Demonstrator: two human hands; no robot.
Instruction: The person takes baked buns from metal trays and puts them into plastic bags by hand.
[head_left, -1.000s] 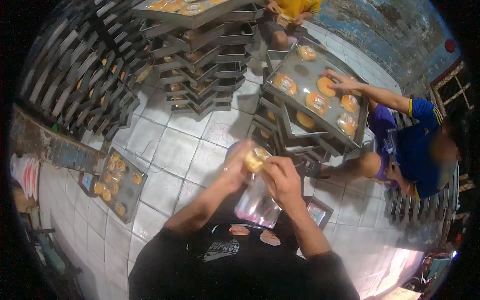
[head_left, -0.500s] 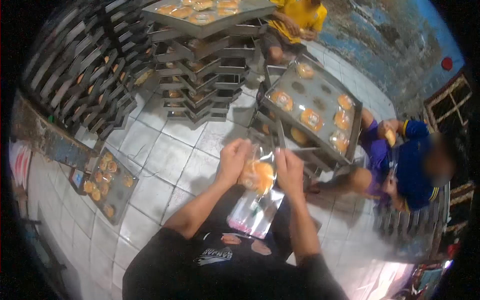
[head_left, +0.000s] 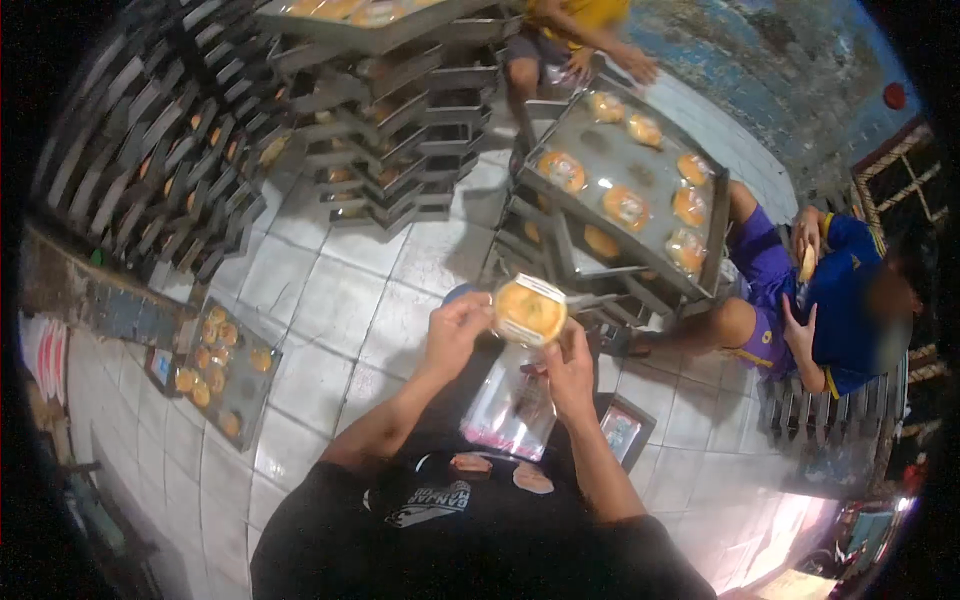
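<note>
A round golden bun (head_left: 531, 310) in a clear plastic wrapper with white printed bands is held up in front of me. My left hand (head_left: 458, 332) pinches the wrapper at its left edge. On the lower right side, the fingers of my right hand (head_left: 568, 368) are closed on the same wrapped bun. Below, on my lap, lies a pile of clear plastic bags (head_left: 510, 405) with a pink edge. My right wrist is close beside that pile.
Ahead to the right, a metal tray (head_left: 655, 258) of wrapped buns tops a stack. A taller tray stack (head_left: 395, 165) stands ahead. Another bun tray (head_left: 245, 390) is on the left floor. One person in yellow (head_left: 570, 20) and another in blue (head_left: 850, 310) sit nearby.
The wrapped bun has risen and turned its round face to me. One more bun lies on the right tray, and the person in yellow now has an arm stretched beside it.
</note>
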